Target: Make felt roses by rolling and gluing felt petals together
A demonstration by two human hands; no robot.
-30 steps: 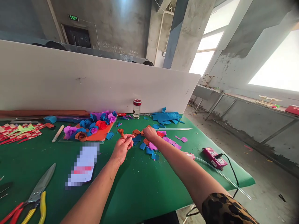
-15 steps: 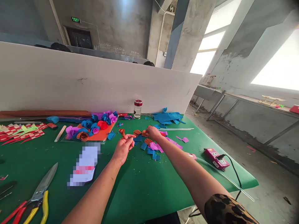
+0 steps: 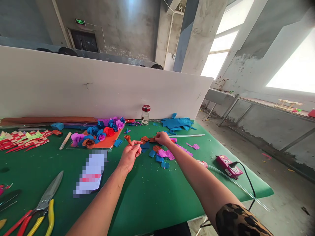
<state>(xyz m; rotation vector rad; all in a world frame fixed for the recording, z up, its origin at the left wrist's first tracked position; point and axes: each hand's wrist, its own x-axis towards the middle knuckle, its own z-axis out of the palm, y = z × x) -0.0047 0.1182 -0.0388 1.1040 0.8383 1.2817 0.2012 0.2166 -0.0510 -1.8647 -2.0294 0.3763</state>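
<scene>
Pinched in my left hand (image 3: pixel 130 154) is a small brown paper flower piece (image 3: pixel 127 139), its rolled head standing above the fingers. My right hand (image 3: pixel 162 138) is closed at the fingertips on a brown paper petal (image 3: pixel 153 139), over the far side of the loose pieces. Blue petals (image 3: pixel 159 158), pink petals (image 3: pixel 169 154) and another brown petal (image 3: pixel 157 149) lie on the green table just nearer than my right hand. To the left, finished paper flowers (image 3: pixel 100 135) in blue, purple, red and brown rest on an orange sheet.
A lidded glass jar (image 3: pixel 145 115) stands by the white partition (image 3: pixel 105 85). Blue paper (image 3: pixel 178 123) lies at the back. Scissors (image 3: pixel 46 200) and a phone (image 3: pixel 91 173) are at the left; a pink power strip (image 3: pixel 228 167) and clear rods (image 3: pixel 243 190) at the right.
My right hand has lifted a brown petal slightly at its fingertips. My left hand stays almost still with the flower piece. The whole view has shifted a little.
</scene>
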